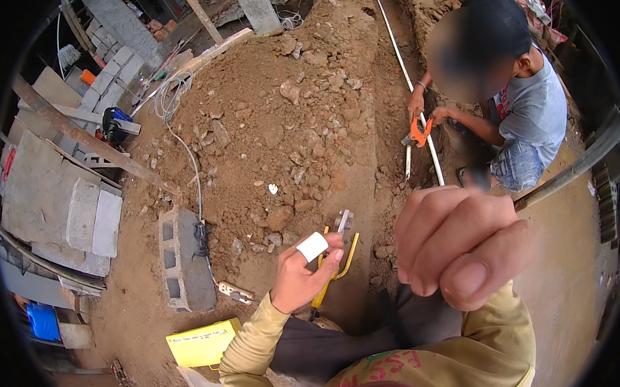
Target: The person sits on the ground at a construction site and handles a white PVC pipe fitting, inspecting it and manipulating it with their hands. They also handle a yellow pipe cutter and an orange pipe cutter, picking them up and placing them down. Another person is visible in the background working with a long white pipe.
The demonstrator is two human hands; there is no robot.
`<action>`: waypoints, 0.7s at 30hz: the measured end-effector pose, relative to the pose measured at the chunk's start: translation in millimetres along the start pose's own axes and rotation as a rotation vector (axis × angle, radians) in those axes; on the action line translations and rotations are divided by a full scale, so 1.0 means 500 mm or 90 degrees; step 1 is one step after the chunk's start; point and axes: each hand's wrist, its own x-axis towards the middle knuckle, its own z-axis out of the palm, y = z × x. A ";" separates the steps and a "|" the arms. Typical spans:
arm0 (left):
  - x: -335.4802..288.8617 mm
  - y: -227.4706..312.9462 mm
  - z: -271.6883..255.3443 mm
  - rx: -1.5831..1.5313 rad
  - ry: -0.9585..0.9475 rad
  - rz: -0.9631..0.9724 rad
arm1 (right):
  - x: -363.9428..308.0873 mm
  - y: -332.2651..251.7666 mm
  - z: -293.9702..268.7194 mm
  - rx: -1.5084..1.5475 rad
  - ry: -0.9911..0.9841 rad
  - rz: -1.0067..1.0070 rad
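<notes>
My left hand (300, 278) holds a short white cylindrical piece (313, 247), which looks like a pipe fitting, between curled fingers and thumb. Just beyond those fingers stands a yellow tool (349, 258) with a forked stand and a grey metal head (344, 220); it resembles a pipe-welding iron. Raised close to the camera, my right hand (462, 243) is closed, fingers curled and thumb against them. Whatever it may hold is hidden. Ahead on the right, a crouching person (535, 109) grips orange pipe cutters (417, 132) at a white pipe (431, 153).
A dirt mound with stones (292, 124) rises ahead, beside the trench with the long pipe. Left of me are a hollow concrete block (197, 261), a power strip (236, 292) with its cable, and a yellow case (199, 345). A wooden pole (86, 136) slants across the left.
</notes>
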 end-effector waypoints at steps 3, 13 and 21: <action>0.009 0.005 0.014 0.006 0.001 0.036 | -0.003 -0.045 -0.027 0.040 -0.161 0.021; 0.000 -0.015 0.035 -0.027 -0.013 -0.065 | -0.021 -0.056 -0.005 0.070 -0.086 -0.027; 0.014 -0.011 0.031 -0.056 -0.003 -0.051 | -0.085 0.036 0.004 -0.090 -0.107 0.099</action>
